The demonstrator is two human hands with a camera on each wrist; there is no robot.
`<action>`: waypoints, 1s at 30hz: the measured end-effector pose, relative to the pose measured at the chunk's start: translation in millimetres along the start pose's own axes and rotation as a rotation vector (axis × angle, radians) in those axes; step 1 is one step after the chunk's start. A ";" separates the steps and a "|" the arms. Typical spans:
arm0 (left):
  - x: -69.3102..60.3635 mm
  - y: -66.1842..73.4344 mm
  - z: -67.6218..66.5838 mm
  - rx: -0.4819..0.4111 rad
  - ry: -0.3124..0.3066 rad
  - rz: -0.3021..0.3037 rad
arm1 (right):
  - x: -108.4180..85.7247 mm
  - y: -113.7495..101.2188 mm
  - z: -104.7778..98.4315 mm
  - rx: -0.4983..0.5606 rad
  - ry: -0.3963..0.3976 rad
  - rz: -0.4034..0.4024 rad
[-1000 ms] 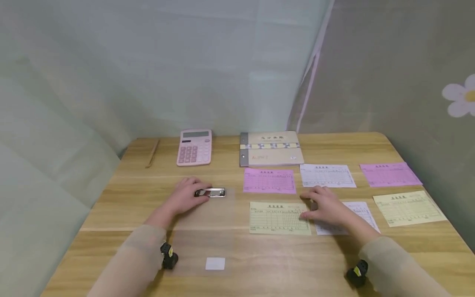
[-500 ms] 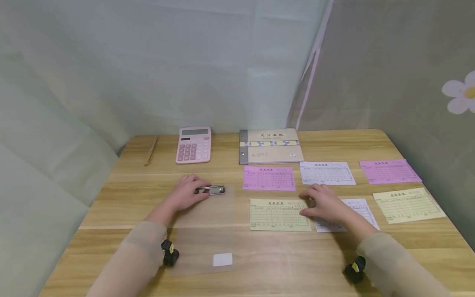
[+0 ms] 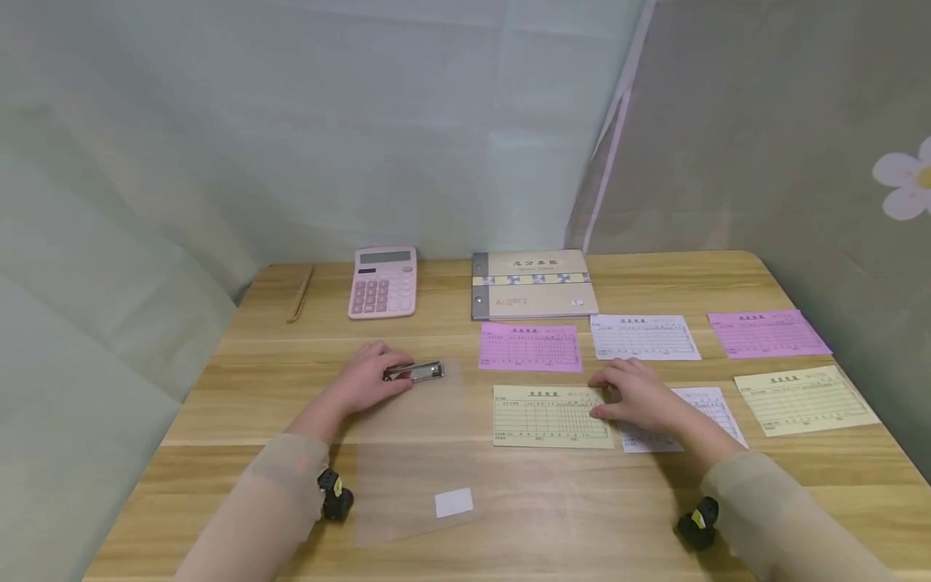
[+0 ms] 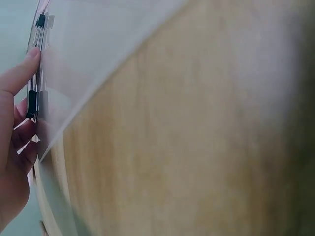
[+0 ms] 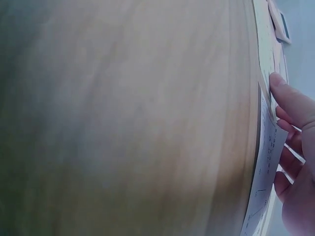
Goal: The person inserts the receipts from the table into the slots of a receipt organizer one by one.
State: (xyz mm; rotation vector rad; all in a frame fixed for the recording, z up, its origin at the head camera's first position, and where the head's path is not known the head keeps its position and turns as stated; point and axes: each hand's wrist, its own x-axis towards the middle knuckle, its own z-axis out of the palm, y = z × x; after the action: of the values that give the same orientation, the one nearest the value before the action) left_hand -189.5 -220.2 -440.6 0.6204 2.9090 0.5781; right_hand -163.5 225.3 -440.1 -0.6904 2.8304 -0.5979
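My left hand [image 3: 369,378] grips the metal clip [image 3: 414,371] at the top of a clear clipboard [image 3: 407,453], thumb on the clip in the left wrist view. A white label [image 3: 454,503] sits near the board's lower end. Farther right, my right hand [image 3: 640,396] rests with loosely bent fingers at the right edge of a yellow slip [image 3: 549,420]. Beneath that hand and wrist lies a white slip [image 3: 709,411], partly hidden. The right wrist view has the thumb [image 5: 290,101] by the slips' edges; it does not show anything pinched.
Behind the slips stand a pink calculator [image 3: 383,283] and a ledger book [image 3: 538,283]. A brown stick [image 3: 301,295] lies at the back left. Around the right hand are a pink slip [image 3: 530,347], another white slip [image 3: 644,337], a second pink slip [image 3: 768,333] and another yellow slip [image 3: 806,400].
The clipboard's lower end, with its white label, has swung to the right, and its clip has turned slightly in my left hand. My right hand has stayed almost still over the slips.
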 end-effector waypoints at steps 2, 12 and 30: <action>-0.3 -0.8 0.2 -0.003 -0.003 -0.003 | 1.0 -1.1 -0.6 0.001 -0.004 -0.008; -2.1 -0.4 0.5 -0.020 -0.018 -0.029 | 4.8 -3.5 -2.4 0.037 -0.041 0.003; -2.7 -4.1 12.1 -0.049 0.087 0.011 | 6.2 -4.7 -5.4 0.273 -0.013 0.044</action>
State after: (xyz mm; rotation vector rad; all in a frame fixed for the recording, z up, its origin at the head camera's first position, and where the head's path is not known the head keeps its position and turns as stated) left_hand -186.3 -220.6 -453.2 0.6208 2.9638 0.6921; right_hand -168.3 220.4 -433.7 -0.5781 2.6709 -0.9444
